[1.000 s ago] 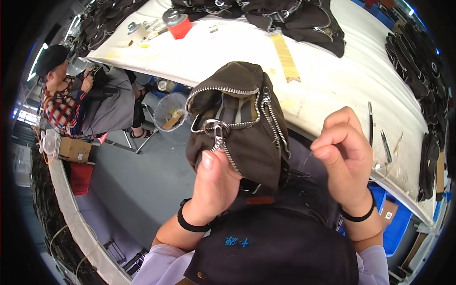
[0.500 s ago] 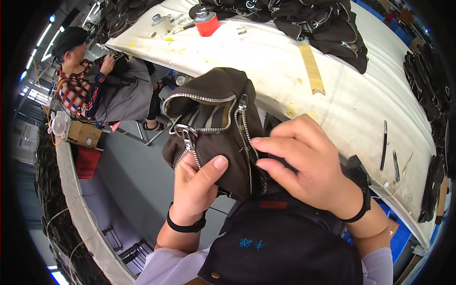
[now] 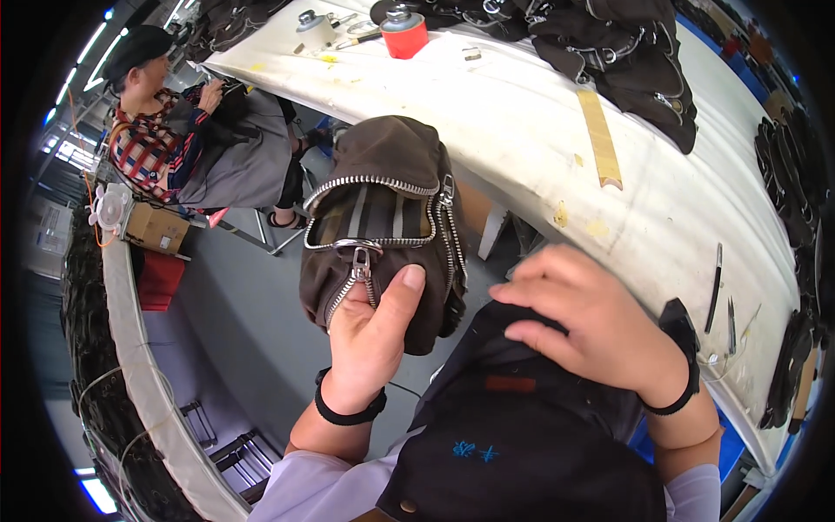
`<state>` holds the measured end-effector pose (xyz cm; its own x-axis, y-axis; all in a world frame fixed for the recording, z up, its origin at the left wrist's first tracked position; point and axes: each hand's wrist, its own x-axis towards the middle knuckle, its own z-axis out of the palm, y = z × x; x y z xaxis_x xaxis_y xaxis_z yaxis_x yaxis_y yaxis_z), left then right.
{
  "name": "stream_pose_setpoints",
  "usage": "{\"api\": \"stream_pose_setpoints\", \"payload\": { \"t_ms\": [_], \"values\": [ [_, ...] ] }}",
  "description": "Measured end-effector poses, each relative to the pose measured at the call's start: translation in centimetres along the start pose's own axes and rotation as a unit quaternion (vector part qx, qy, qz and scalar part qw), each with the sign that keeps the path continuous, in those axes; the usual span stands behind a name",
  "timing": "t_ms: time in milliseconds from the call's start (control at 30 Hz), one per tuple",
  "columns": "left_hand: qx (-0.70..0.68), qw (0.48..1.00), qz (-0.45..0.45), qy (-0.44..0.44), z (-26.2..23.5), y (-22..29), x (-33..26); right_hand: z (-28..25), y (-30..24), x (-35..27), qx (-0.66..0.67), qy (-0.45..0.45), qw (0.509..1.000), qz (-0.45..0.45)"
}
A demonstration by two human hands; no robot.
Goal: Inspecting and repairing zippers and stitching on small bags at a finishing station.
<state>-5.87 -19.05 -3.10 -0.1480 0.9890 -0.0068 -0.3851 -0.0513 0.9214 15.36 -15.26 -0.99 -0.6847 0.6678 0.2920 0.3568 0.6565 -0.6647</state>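
Observation:
A dark brown fabric bag (image 3: 387,150) with silver zippers is held up in front of me. Its upper zip gapes, showing a striped lining (image 3: 370,213). My left hand (image 3: 367,348) grips it from below, fingers inside the lower zip opening and thumb pressed on the outside. Just above that thumb hangs a metal zip puller (image 3: 361,265) beside a D-shaped ring. To the right of the bag and apart from it, my right hand (image 3: 604,335) is open, fingers curved with a gap between thumb and forefinger. It holds nothing visible.
A white-covered table (image 3: 513,130) curves round the far and right sides, bearing a red can (image 3: 404,36), a yellowish strip (image 3: 600,139), thin tools (image 3: 715,287) and several dark bags (image 3: 609,61). At left sits another person (image 3: 148,130), near a cardboard box (image 3: 156,229).
My right hand has come off the bag's right side and moved right and down. The bag, still in my left hand, has turned so its open zip faces me more.

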Motion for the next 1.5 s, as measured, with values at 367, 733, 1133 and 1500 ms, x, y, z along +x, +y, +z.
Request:
{"api": "stream_pose_setpoints", "payload": {
  "t_ms": [367, 733, 1133, 1500],
  "values": [
    [0.061, 0.995, 0.064, -0.035, 1.5, -0.5, -0.4, 0.3, 0.1, 4.5, -0.084, 0.198, 0.961, -0.175],
    [0.047, 0.998, 0.010, -0.032, 2.6, -0.7, -0.8, -0.5, 0.6, 3.6, -0.196, 0.209, 0.932, -0.223],
    [0.031, 0.997, -0.003, -0.077, 3.1, -0.5, -1.3, -0.9, 0.7, 2.7, -0.184, 0.194, 0.937, -0.225],
    [0.058, 0.991, -0.046, -0.112, 3.3, -0.1, -1.6, -1.1, 1.3, 2.3, -0.124, 0.179, 0.955, -0.202]
  ]
}}
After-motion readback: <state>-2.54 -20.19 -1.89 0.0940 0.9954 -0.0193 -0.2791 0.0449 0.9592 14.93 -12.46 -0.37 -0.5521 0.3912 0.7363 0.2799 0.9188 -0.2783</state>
